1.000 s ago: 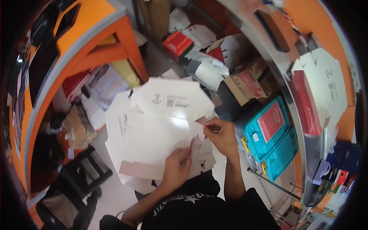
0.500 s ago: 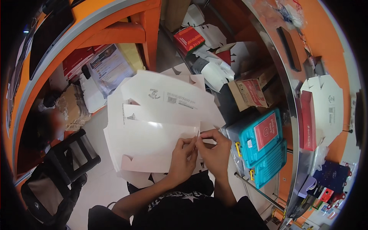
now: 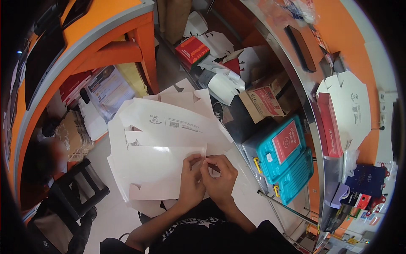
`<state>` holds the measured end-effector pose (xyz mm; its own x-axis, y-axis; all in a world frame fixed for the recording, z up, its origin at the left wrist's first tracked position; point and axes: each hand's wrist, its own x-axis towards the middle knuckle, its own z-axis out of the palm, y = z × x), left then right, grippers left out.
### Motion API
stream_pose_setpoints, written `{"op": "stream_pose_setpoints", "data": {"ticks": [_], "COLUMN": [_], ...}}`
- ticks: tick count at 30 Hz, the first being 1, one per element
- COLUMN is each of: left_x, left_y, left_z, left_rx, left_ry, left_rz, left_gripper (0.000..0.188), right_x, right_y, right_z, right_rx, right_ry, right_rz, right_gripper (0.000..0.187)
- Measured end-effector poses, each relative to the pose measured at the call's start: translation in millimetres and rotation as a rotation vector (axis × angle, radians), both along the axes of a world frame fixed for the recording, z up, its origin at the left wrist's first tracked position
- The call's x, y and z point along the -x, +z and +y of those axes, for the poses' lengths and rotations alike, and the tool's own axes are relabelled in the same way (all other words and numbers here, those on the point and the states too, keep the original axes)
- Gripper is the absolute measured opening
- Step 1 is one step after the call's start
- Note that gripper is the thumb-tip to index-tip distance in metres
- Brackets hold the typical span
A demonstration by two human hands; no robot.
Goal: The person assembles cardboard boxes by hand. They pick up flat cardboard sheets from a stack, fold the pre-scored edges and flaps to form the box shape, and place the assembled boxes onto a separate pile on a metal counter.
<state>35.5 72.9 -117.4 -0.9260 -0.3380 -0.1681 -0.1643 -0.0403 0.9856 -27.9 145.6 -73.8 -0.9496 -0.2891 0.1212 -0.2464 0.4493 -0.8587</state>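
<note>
A large white cardboard box blank [image 3: 165, 169], printed with a small logo and a code, lies spread before my body with its upper panel folded along a crease. My left hand [image 3: 192, 182] is closed at the blank's right edge, thumb and fingers pinching near the end of the crease. Right against it, my right hand [image 3: 219, 175] pinches the same edge, fingertips meeting those of the left. The small part of the edge between the fingertips is mostly hidden. More flat white blanks [image 3: 179, 89] lie beneath and behind this one.
Turquoise-lidded storage boxes [image 3: 279, 148] stand to the right, below a steel-edged counter holding a red and white carton [image 3: 330, 127]. Behind them sit an open brown box [image 3: 262, 101] and a red box [image 3: 192, 51]. At left are a black step stool [image 3: 80, 186] and an orange desk [image 3: 110, 21].
The blank's upper panel has come down and lies flatter. Both hands keep pinching the right edge, and the whole view has shifted slightly.
</note>
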Motion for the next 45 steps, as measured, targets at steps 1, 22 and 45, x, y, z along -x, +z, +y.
{"op": "stream_pose_setpoints", "data": {"ticks": [1,22,45], "left_x": [0.7,26.6,182.2], "left_y": [1.6,61.4,249.7], "left_z": [-0.4,-1.2,90.0], "left_rx": [-0.011,0.211,1.436], "left_ry": [0.002,-0.215,-0.657], "left_rz": [-0.017,-0.009,1.050], "left_gripper": [0.050,0.042,0.047], "right_x": [0.0,24.9,134.1], "right_y": [-0.6,-2.2,152.6], "right_z": [0.8,44.3,197.0], "right_rx": [0.007,0.620,0.523], "right_ry": [-0.004,0.119,-0.401], "right_rz": [0.005,-0.655,0.317], "right_gripper": [0.013,0.013,0.042]}}
